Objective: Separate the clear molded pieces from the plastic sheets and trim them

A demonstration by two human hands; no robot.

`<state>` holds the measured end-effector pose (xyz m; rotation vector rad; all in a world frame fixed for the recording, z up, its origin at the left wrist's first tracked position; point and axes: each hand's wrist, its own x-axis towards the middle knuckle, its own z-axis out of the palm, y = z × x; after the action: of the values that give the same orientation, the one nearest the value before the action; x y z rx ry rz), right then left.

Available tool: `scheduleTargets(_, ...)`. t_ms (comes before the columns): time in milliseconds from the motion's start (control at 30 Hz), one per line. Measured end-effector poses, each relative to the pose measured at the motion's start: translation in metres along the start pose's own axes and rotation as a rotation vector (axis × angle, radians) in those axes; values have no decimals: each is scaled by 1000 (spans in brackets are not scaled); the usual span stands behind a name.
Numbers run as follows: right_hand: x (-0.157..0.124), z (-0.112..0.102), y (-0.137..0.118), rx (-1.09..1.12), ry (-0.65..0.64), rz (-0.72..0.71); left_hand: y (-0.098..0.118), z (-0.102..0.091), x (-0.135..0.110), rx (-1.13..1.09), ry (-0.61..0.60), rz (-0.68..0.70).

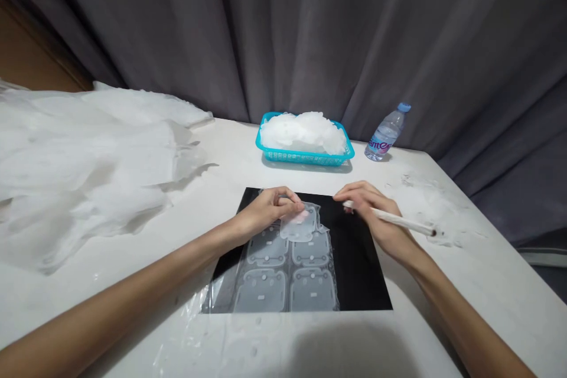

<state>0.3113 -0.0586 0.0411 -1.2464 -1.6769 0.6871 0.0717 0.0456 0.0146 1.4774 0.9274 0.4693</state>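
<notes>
My left hand (268,209) pinches the upper edge of a translucent, rounded piece of moulded film (302,225), lifted at its top over the sheet. Beneath it lies a clear plastic sheet (264,292) with several similar rounded shapes in rows. The sheet rests on a black mat (361,274), its left part reaching past the mat's edge. My right hand (381,212) is closed around a slim white pen-like tool (405,223), just above the mat's right side. The tool's dark end points right; its other end is near my fingertips, and its exact kind is unclear.
A turquoise basket (305,158) heaped with white translucent pieces (303,133) stands behind the mat. Right of it is a water bottle (385,134). A large pile of white sheets (88,153) covers the table's left side. Small clear scraps (432,207) lie at right. A grey curtain (292,29) hangs behind.
</notes>
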Motion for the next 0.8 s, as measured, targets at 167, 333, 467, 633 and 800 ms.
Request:
scheduleTargets(167,10,6,25,-203,50,-71,0,-2,-6,-85,-107,88)
scheduleTargets(333,34,39,18,-123,-204,56,-11,2,-8,-74,-100,150)
scheduleTargets(467,51,46,15,7,-315,187,-17,5,-8,19,-52,192)
scheduleTargets(633,54,45,26,-157,-270,218,-14,19,-29,293,101,412)
scheduleTargets(800,49,50,38,-363,-86,205,-14,28,-49,369,160,577)
